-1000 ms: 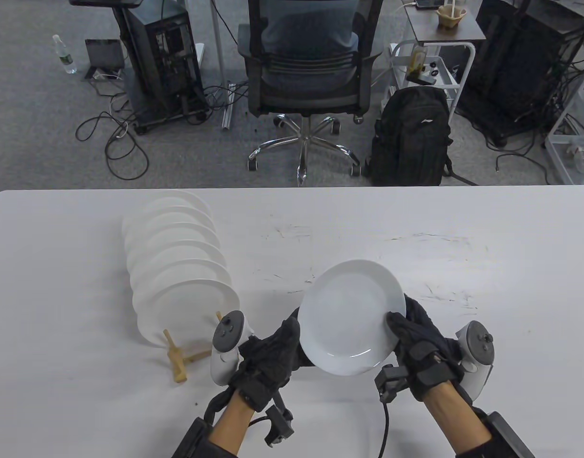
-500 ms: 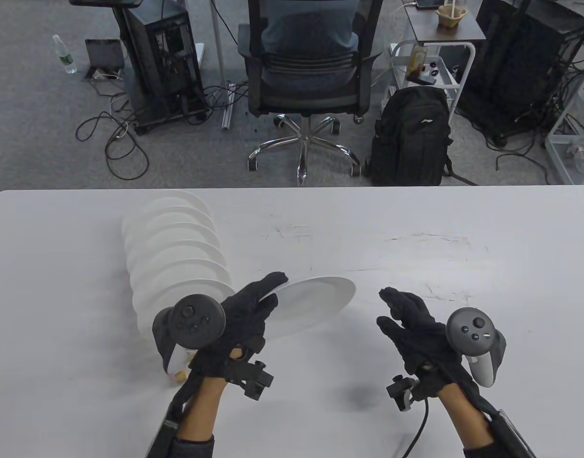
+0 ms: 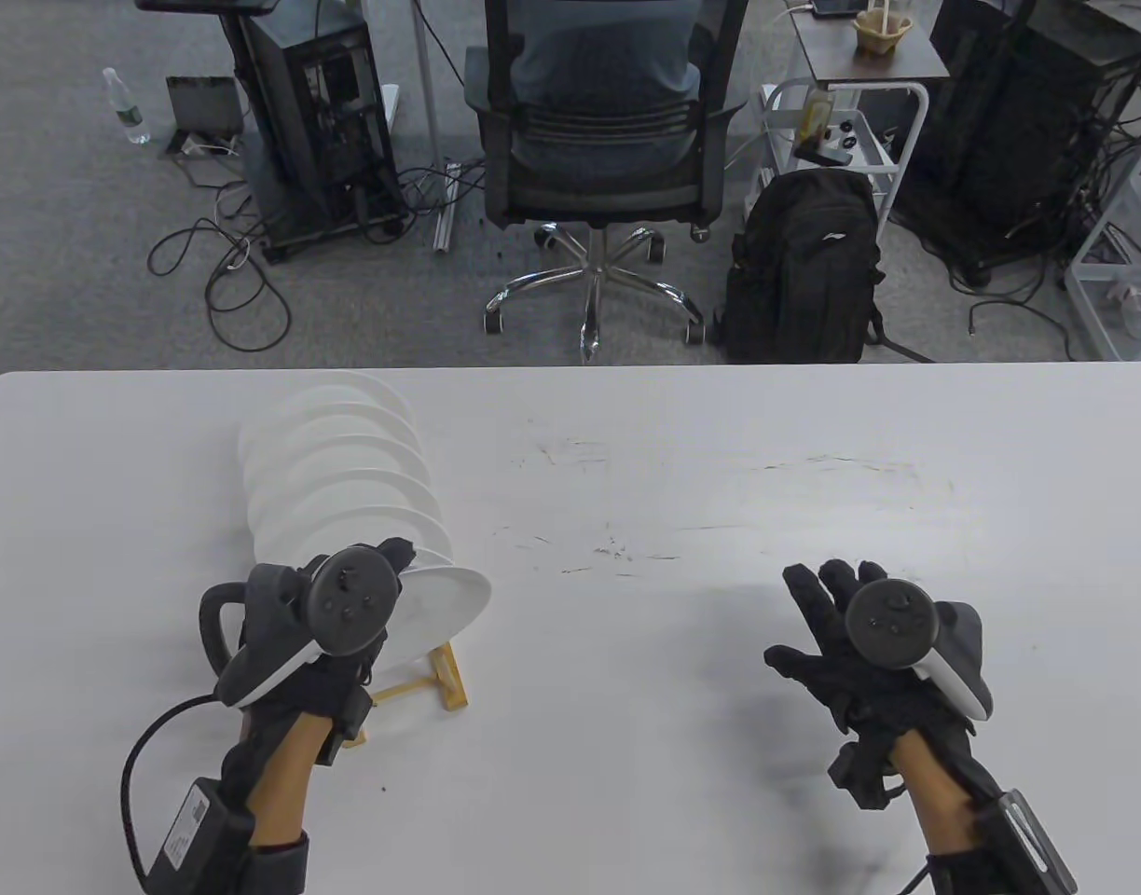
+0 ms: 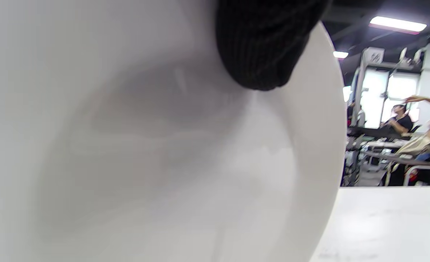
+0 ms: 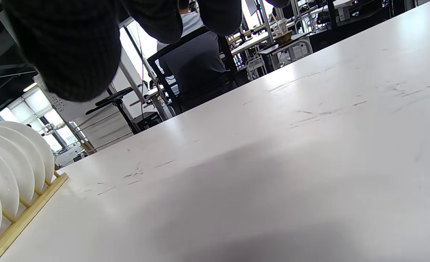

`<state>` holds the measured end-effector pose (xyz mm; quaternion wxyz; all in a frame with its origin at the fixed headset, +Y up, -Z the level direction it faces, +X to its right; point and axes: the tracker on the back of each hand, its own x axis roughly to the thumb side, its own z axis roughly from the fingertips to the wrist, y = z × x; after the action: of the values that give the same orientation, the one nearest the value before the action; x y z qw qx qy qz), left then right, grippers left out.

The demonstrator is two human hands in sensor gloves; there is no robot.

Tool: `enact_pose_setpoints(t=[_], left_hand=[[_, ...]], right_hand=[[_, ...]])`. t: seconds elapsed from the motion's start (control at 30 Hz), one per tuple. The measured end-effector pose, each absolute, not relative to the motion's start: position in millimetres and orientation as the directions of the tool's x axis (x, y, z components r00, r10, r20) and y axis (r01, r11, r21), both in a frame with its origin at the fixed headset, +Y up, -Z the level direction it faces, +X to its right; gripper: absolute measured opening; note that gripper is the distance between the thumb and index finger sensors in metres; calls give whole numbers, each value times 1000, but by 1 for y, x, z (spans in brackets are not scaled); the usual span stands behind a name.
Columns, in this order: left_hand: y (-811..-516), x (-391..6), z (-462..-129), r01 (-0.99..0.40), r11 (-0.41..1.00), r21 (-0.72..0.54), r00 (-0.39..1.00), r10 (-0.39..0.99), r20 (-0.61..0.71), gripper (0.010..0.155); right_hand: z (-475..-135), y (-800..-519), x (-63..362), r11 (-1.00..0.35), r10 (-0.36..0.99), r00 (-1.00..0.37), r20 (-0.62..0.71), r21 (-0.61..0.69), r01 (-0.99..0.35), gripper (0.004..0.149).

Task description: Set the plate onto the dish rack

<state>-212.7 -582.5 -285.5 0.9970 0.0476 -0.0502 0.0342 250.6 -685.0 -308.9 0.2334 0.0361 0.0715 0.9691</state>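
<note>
My left hand (image 3: pixel 384 583) holds a white plate (image 3: pixel 445 601) by its rim at the near end of the wooden dish rack (image 3: pixel 435 679), tilted over the rack's front slot. The plate fills the left wrist view (image 4: pixel 164 163), with a gloved fingertip (image 4: pixel 265 47) on it. Several white plates (image 3: pixel 337 466) stand in a row in the rack behind it; they also show in the right wrist view (image 5: pixel 14 163) with the rack's rail (image 5: pixel 25 214). My right hand (image 3: pixel 827 620) is open and empty, fingers spread above the table's right side.
The white table (image 3: pixel 673 447) has scuff marks in its middle. An office chair (image 3: pixel 594 121), a black backpack (image 3: pixel 804 270) and computer towers stand on the floor beyond the far edge.
My left hand has carried the plate left to the rack's near end and tipped it nearer upright. My right hand, off the plate since half a second ago, has drawn back right.
</note>
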Motion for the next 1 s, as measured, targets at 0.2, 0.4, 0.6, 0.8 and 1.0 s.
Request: enact_pose_setpoints(t=[0.2,0.4,0.6,0.8,1.0], left_hand=[[-620,-224,-293,-21,1000,-14,999,22,44,44],[-617,-224,-285,-111,992,52,994,111,5,50],[-596,-199,-267,-189,956,225,982,189,20,61],[-605,-165,-281,-317,922,221,948,300,109,72],[-627,-138,-292,-261,948,181,962,239,133,81]], right_hand=[[-309,-684,251,-877,461,-887,29,165,-451,83],[-309,-684,252,-878,455,-890,21,179,-444,83],[-308,-684,252,-877,453,-891,10,186,-444,84],[-308,-685,251,-877,446,-895,7,204,-435,84],[-309,-685,248,-876,455,-890,29,193,-442,84]])
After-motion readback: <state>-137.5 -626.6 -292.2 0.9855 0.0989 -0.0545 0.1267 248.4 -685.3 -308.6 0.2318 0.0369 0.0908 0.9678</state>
